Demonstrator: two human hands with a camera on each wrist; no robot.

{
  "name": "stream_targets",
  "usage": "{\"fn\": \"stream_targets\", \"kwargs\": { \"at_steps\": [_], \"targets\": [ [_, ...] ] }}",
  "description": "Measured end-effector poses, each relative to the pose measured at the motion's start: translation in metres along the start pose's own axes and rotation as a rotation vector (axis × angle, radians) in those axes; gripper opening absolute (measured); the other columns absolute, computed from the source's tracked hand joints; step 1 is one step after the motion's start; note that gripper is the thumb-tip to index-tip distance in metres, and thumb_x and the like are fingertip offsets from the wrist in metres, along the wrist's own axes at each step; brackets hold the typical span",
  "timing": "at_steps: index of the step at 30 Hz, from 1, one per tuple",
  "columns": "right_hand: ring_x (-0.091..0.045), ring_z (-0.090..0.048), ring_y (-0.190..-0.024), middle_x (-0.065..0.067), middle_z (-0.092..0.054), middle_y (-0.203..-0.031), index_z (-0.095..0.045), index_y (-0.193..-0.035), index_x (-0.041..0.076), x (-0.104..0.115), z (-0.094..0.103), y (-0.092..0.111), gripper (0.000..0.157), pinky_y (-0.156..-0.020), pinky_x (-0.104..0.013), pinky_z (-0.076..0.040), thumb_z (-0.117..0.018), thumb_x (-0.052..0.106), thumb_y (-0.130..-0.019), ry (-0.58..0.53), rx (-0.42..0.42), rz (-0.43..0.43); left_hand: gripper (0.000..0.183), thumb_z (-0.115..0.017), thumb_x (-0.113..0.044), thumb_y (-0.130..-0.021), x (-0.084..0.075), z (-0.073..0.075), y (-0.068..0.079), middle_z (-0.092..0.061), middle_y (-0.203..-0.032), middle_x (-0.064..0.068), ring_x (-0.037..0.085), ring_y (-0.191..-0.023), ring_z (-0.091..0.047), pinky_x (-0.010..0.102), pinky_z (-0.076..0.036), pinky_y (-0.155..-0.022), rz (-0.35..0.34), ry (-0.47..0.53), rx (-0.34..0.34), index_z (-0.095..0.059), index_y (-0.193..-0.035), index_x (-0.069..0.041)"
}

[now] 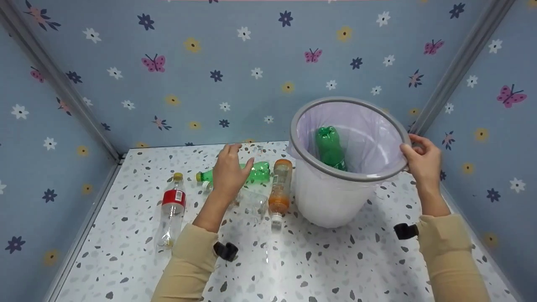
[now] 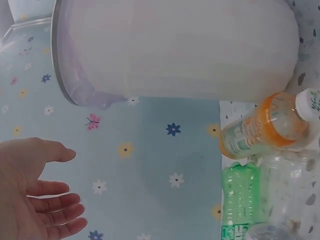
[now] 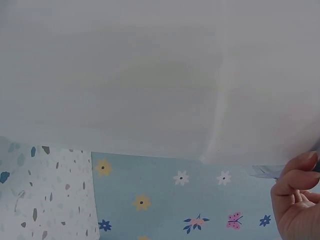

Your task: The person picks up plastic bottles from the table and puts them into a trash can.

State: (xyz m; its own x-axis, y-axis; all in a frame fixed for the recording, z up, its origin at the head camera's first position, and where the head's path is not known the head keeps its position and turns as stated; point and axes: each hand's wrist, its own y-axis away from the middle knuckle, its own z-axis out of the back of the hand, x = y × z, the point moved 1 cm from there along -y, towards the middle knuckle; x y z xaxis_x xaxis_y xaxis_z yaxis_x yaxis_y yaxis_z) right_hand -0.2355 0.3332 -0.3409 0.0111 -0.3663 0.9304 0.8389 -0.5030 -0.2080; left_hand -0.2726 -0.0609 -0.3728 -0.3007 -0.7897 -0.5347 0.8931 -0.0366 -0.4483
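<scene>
A white trash bin (image 1: 331, 201) with a grey rim and a pale purple liner stands on the right half of the table. Inside it lies a crumpled green plastic bottle (image 1: 330, 149). My right hand (image 1: 426, 161) pinches the bin's rim on its right side. Left of the bin, my left hand (image 1: 230, 174) hovers with relaxed fingers, holding nothing, above a green bottle with a yellow cap (image 1: 256, 173) and a clear bottle (image 1: 253, 202). An orange-banded bottle with a white cap (image 1: 280, 188) lies between that hand and the bin.
A clear bottle with a red label (image 1: 174, 199) and yellow cap lies at the left of the speckled table (image 1: 319, 268). Blue flower-patterned panels (image 1: 251, 100) enclose the back and both sides.
</scene>
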Motion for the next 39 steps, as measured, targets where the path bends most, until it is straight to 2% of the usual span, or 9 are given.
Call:
{"fn": "stream_targets", "kwargs": {
  "at_steps": [3,8,15,19,23,25,29,39],
  "targets": [
    [-0.003,-0.044,-0.043,0.004,-0.054,-0.064,-0.05,-0.122,0.002,-0.001,0.0,-0.001,0.04,-0.039,-0.015,-0.037,-0.055,0.013,-0.084,-0.006,0.006,-0.009,0.047,-0.065,-0.023,-0.08,0.019,-0.002,0.006,-0.051,-0.11,0.019,0.031,-0.1,-0.049,0.04,-0.045,-0.078,0.063,-0.009,0.027,-0.051,-0.116,0.004],
    [-0.004,-0.045,-0.043,0.003,-0.055,-0.066,-0.049,-0.123,0.002,-0.001,0.0,-0.002,0.041,-0.039,-0.014,-0.038,-0.055,0.014,-0.084,-0.008,0.007,-0.027,0.055,-0.065,-0.023,-0.08,0.049,-0.002,0.017,-0.047,-0.113,0.022,0.035,-0.104,-0.046,0.044,-0.041,-0.082,0.17,-0.009,0.086,-0.046,-0.121,0.007],
    [-0.005,-0.045,-0.043,0.002,-0.054,-0.065,-0.051,-0.12,0.002,0.001,0.002,0.002,0.039,-0.039,-0.015,-0.038,-0.056,0.013,-0.084,-0.027,-0.008,-0.009,0.062,-0.066,-0.025,-0.078,0.085,-0.002,0.029,-0.042,-0.115,0.028,0.04,-0.104,-0.043,0.048,-0.04,-0.083,0.258,-0.074,0.11,-0.041,-0.122,0.011],
    [-0.004,-0.044,-0.042,0.002,-0.054,-0.064,-0.052,-0.12,0.002,0.001,0.002,0.001,0.039,-0.039,-0.015,-0.037,-0.056,0.013,-0.083,-0.023,-0.014,-0.002,0.068,-0.065,-0.027,-0.079,0.103,0.001,0.035,-0.034,-0.121,0.031,0.045,-0.11,-0.036,0.053,-0.036,-0.085,0.342,-0.122,0.181,-0.035,-0.126,0.012],
    [-0.003,-0.042,-0.041,0.004,-0.054,-0.061,-0.051,-0.121,0.001,-0.001,0.001,-0.001,0.039,-0.038,-0.015,-0.035,-0.056,0.012,-0.083,-0.007,-0.017,0.005,0.079,-0.062,-0.031,-0.08,0.12,0.005,0.041,-0.022,-0.129,0.035,0.049,-0.116,-0.027,0.059,-0.031,-0.087,0.448,-0.17,0.269,-0.022,-0.132,0.014],
    [-0.003,-0.042,-0.041,0.005,-0.054,-0.061,-0.051,-0.121,0.001,-0.002,0.001,-0.001,0.04,-0.038,-0.014,-0.035,-0.056,0.012,-0.083,-0.005,-0.015,0.001,0.085,-0.063,-0.032,-0.08,0.128,0.007,0.045,-0.019,-0.129,0.037,0.051,-0.116,-0.025,0.061,-0.029,-0.086,0.488,-0.197,0.292,-0.016,-0.133,0.015],
    [-0.003,-0.043,-0.043,0.004,-0.055,-0.064,-0.051,-0.122,0.002,-0.002,0.0,-0.001,0.041,-0.038,-0.014,-0.036,-0.056,0.012,-0.083,-0.008,-0.014,-0.011,0.089,-0.064,-0.032,-0.079,0.142,0.008,0.052,-0.02,-0.126,0.039,0.053,-0.115,-0.024,0.063,-0.027,-0.086,0.558,-0.234,0.301,-0.012,-0.133,0.016],
    [-0.003,-0.045,-0.045,0.003,-0.055,-0.067,-0.05,-0.122,0.002,0.0,0.0,0.001,0.041,-0.04,-0.014,-0.037,-0.056,0.015,-0.084,0.011,-0.003,0.0,0.087,-0.065,-0.029,-0.078,0.169,0.005,0.067,-0.022,-0.121,0.038,0.053,-0.113,-0.025,0.066,-0.024,-0.087,0.716,-0.188,0.304,-0.01,-0.131,0.013]
  ]
}}
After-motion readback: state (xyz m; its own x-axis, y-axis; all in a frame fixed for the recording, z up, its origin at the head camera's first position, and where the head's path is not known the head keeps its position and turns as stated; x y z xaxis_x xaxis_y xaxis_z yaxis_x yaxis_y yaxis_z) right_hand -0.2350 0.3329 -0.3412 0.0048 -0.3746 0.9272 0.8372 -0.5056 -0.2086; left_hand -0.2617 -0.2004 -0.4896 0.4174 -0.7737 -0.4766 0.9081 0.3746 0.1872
